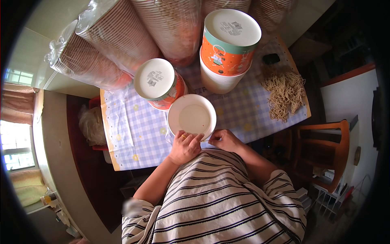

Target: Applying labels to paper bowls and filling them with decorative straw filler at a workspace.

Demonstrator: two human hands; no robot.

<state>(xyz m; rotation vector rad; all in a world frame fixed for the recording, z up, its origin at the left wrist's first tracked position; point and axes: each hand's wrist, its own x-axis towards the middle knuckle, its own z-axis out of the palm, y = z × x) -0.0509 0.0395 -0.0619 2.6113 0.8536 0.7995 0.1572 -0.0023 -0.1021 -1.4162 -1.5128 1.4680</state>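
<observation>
An open white paper bucket (191, 116) faces up at the table's near edge, and a small dark spot shows on its inside. My left hand (186, 147) is closed over its near rim, with a ring on one finger. Just right of that rim, my right hand (225, 140) is pinched, its fingertips close to the bucket wall. A thin tan cord (205, 140) seems to run between the two hands, though it is mostly hidden. Behind the bucket stands an upside-down orange printed paper bucket (155, 79) with a white base.
A tall stack of paper buckets (231, 44) stands at the back. Plastic-wrapped stacks of buckets (118, 34) line the far left. A tangled heap of tan cords (285, 93) lies on the right of the checked tablecloth (239, 114). A wooden chair (321, 150) stands at right.
</observation>
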